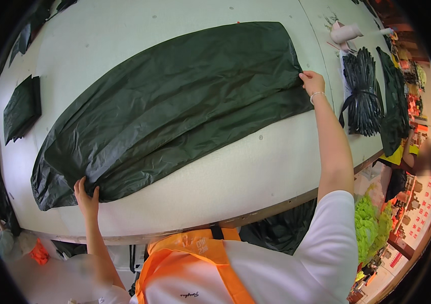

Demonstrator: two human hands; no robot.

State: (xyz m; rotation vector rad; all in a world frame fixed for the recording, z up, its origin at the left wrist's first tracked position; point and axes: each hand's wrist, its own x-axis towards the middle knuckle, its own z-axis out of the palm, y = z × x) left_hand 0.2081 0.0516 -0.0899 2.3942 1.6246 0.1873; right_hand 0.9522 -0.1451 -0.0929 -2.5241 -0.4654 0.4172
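A long piece of dark green, glossy, thin fabric lies across the table, creased lengthwise and slightly puffed, wide at its left end. At its right end, my right hand pinches the edge between thumb and fingers. My left hand touches the near edge close to the left end, thumb and fingers apart, with folds gathering beside the fingertips. The kind of article cannot be made out.
The pale table has a brown front edge. On the right lie a tied bundle of dark strips, a white cone-shaped spool and dark fabric. Folded dark fabric lies left. Yellow-green material stands below right; other people work nearby.
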